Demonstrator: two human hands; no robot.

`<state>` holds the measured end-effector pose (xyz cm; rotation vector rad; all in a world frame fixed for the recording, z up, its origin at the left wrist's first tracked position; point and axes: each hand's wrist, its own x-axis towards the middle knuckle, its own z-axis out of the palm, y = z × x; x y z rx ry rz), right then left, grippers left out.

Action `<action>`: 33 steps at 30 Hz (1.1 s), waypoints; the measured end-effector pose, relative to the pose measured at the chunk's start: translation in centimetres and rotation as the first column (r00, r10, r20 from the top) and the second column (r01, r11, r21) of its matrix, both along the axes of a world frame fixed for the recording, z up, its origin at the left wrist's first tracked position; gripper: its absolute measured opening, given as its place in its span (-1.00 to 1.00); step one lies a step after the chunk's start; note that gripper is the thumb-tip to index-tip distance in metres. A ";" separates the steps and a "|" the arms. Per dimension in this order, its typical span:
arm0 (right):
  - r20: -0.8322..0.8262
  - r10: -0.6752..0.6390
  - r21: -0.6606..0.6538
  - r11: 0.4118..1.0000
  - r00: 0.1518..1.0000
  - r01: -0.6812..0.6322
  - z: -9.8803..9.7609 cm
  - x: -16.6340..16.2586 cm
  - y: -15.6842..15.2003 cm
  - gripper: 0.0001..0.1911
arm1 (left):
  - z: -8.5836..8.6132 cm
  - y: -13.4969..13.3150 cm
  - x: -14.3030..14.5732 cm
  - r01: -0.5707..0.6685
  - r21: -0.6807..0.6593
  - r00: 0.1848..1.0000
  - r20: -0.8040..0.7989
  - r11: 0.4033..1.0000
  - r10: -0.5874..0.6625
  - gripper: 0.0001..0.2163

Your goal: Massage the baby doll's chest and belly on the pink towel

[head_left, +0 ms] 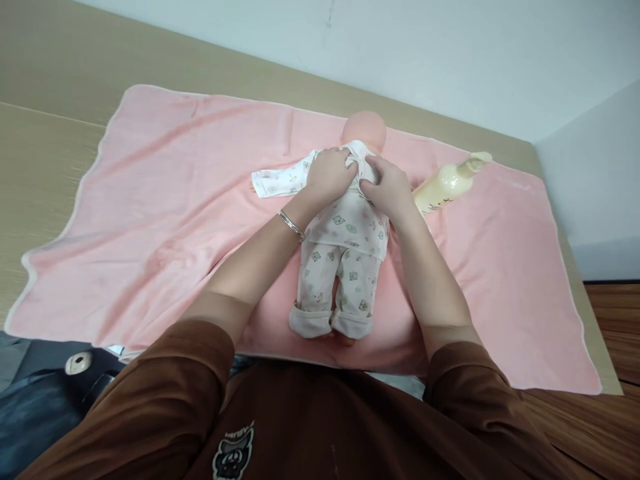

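A baby doll point(367, 128) lies stretched out on a pink blanket point(165, 200), its head away from me. It wears a white printed top point(345, 223) and matching trousers point(353, 273) with turned-up cuffs. Near the collar, my left hand point(330, 177) has its fingers closed on the top's cloth. My right hand point(387, 187) pinches the same garment just across from it, thumb and fingers bent. One sleeved arm of the doll sticks out to the left; the other is hidden behind my right hand and forearm.
A pale yellow pump bottle point(443, 187) lies tilted on the blanket, right of the doll. The wooden table point(45, 147) meets a white wall point(425, 60) at the back. Dark blue cloth items point(40, 407) are below the table's front left edge.
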<state>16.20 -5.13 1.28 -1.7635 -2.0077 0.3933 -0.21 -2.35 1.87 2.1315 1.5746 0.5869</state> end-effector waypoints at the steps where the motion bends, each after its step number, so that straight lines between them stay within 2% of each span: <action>1: -0.018 -0.025 0.015 1.000 1.000 0.025 -0.3 0.0 0.2 -0.27 | 0.2 -0.4 0.1 -0.007 -0.009 1.000 -0.014 1.000 0.007 -0.61; 6: -0.058 -0.199 0.073 0.976 0.978 0.203 -1.4 0.2 0.9 -0.39 | 1.3 -2.1 0.6 0.028 -0.023 0.993 -0.115 0.999 -0.031 -0.61; 11: -0.037 -0.191 0.058 0.980 0.981 0.192 -1.2 0.3 1.3 -0.41 | 1.5 -2.1 0.3 0.084 -0.005 0.989 -0.120 0.996 -0.084 -0.66; 14: -0.048 -0.153 0.041 0.987 0.987 0.155 -0.8 0.4 1.2 -0.38 | 0.8 -1.1 0.0 0.076 -0.009 0.996 -0.048 0.997 -0.076 -0.68; 18: -0.131 -0.052 -0.013 0.999 0.990 0.051 -0.1 0.4 0.6 -0.27 | -1.0 0.5 0.2 -0.016 0.047 0.998 0.062 0.999 0.013 -0.65; 22: -0.164 -0.042 -0.017 0.999 0.986 0.040 0.2 0.4 0.3 -0.29 | -2.5 1.1 0.6 -0.104 0.087 0.988 0.124 0.991 0.093 -0.62; 26: -0.158 -0.063 0.008 0.998 0.985 0.065 -0.8 0.4 0.8 -0.26 | -3.1 1.1 0.9 -0.132 0.079 0.984 0.131 0.988 0.121 -0.55; 33: -0.063 -0.129 0.154 0.979 0.990 0.137 -3.1 0.3 2.0 -0.46 | -3.3 1.2 1.1 -0.142 0.074 0.985 0.109 0.987 0.133 -0.52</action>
